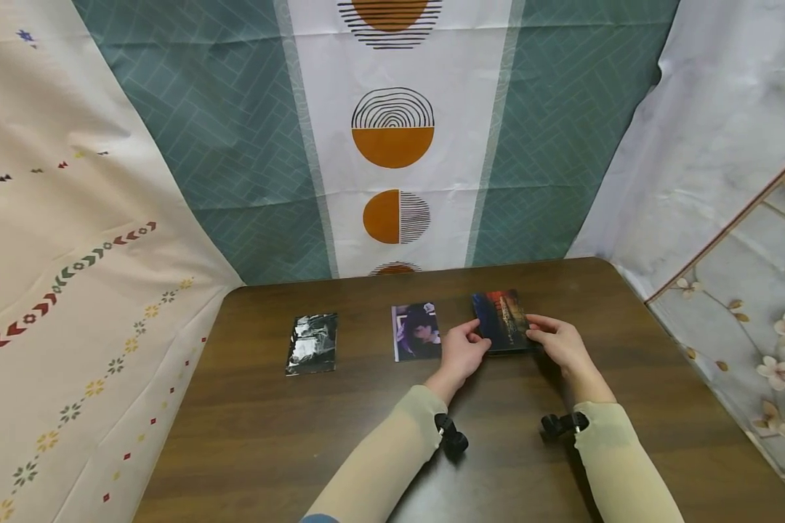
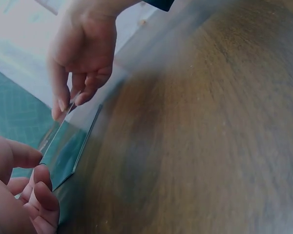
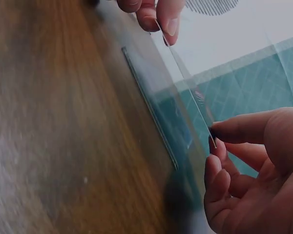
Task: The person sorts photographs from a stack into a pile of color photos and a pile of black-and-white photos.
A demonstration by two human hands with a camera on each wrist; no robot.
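My left hand (image 1: 463, 356) and right hand (image 1: 562, 345) pinch opposite sides of a thin, dark picture card (image 1: 502, 319) with red and orange tones. In the right wrist view the card (image 3: 191, 90) appears nearly edge-on, held between thumb and fingertips of each hand. Beneath it, a flat glossy piece (image 3: 149, 109) lies on the table, apart from the card; its face cannot be made out. Left of my left hand lies a purple-toned picture card (image 1: 416, 333). Farther left is a black-and-white picture card (image 1: 312, 344) with a shiny surface.
A brown wooden table (image 1: 268, 450) carries the cards. Behind it hangs a teal and white cloth (image 1: 392, 181) with orange circles. Patterned cloths (image 1: 105, 290) border the left side, and a floral cloth (image 1: 759, 327) borders the right.
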